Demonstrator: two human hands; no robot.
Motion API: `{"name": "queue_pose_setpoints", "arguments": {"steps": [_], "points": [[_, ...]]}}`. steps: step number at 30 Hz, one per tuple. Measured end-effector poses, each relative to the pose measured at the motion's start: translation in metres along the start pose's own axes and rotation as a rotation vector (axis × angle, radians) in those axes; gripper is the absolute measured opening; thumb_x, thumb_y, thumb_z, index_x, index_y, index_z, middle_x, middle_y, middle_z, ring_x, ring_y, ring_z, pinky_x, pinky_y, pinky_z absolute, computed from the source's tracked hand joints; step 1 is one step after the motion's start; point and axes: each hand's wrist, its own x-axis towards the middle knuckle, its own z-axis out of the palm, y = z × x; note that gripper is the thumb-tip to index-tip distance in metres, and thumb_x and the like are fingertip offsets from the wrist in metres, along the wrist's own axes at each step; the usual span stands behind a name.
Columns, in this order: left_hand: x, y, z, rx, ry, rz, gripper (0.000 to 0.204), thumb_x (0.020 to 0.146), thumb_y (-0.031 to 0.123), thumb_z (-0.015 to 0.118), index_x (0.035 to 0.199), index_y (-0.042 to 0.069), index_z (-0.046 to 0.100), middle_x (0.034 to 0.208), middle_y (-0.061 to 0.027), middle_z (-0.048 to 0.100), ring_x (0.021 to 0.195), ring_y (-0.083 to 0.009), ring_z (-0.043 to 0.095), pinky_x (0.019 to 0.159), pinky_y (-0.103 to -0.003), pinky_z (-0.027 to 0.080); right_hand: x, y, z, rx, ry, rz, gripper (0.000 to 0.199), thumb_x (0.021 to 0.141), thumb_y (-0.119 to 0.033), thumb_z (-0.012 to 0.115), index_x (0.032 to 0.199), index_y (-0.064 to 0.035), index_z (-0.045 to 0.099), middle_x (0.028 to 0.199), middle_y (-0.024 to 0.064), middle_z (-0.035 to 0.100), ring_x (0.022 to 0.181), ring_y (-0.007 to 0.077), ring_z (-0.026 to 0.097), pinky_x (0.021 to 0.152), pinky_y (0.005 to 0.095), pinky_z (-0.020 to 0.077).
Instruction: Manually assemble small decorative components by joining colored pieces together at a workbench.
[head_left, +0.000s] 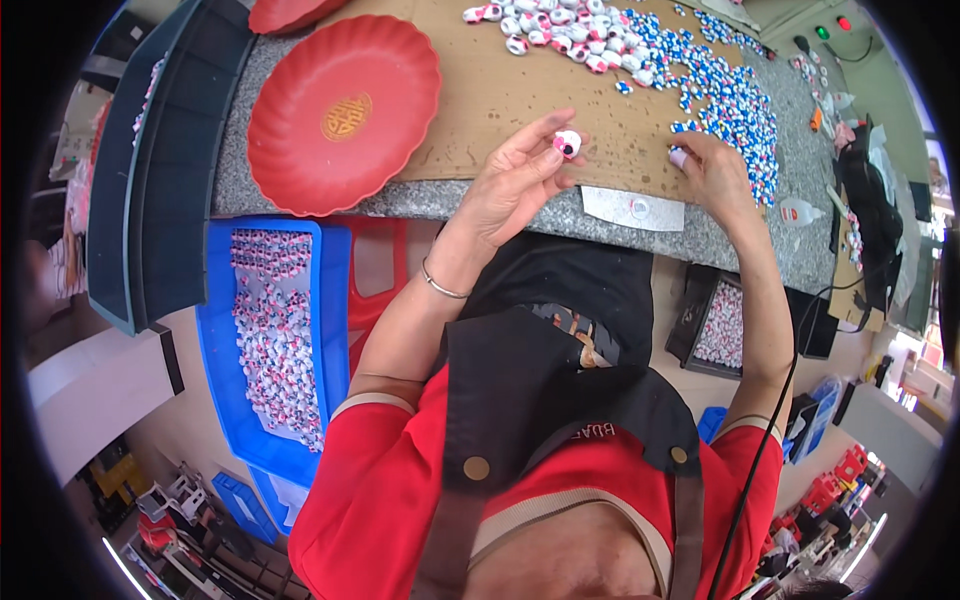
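Note:
My left hand (515, 185) is raised over the near edge of the cardboard, a bracelet on its wrist. Its thumb and fingers pinch a small white-and-pink figure piece (567, 145) with a black spot. Over to the right, my right hand (718, 178) reaches down to the cardboard with its fingers drawn together. It is beside a spread of small blue-and-white pieces (745, 130). Something pale shows at its fingertips; whether this is a finger cover or a held part, I cannot tell. Farther back lies a heap of white-and-pink pieces (590, 35).
A red scalloped plate (285, 130) stands left on the cardboard (450, 110). A white paper strip (630, 209) lies at the grey counter's edge, a small white bottle (798, 211) to the right. Below left is a blue bin (335, 320) of pieces; below right, a black box (685, 340).

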Motion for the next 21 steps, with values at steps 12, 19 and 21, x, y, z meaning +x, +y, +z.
{"name": "queue_pose_setpoints", "arguments": {"steps": [12,19,21], "points": [[-0.016,0.007,0.012,0.392,0.090,0.022,0.033,0.090,0.004,0.064,0.122,-0.001,0.056,0.107,-0.0090,0.066,0.098,-0.0156,0.064,0.088,-0.028,0.052,-0.052,-0.033,-0.005,0.089,0.018,-0.327,0.019,0.076,0.001,0.067,0.094,-0.0009,0.068,0.086,0.0133,0.065,0.083,0.0312,0.063,0.073,0.0386,0.0496],[-0.016,-0.001,0.016,0.516,0.061,0.000,0.035,0.087,-0.004,0.065,0.121,-0.002,0.056,0.106,-0.0075,0.066,0.100,-0.0139,0.063,0.091,-0.027,0.050,-0.049,-0.038,0.008,-0.112,-0.010,-0.425,0.020,0.071,0.001,0.059,0.089,-0.0019,0.066,0.078,0.0106,0.057,0.082,0.0290,0.060,0.072,0.0394,0.0499],[-0.017,-0.004,0.017,0.552,0.097,-0.008,0.034,0.087,-0.004,0.065,0.119,-0.003,0.056,0.104,-0.0077,0.066,0.101,-0.0133,0.063,0.090,-0.026,0.051,-0.047,-0.038,0.006,-0.137,-0.064,-0.414,0.020,0.074,0.001,0.060,0.093,-0.0010,0.066,0.083,0.0116,0.060,0.083,0.0298,0.061,0.073,0.0395,0.0497]]}}
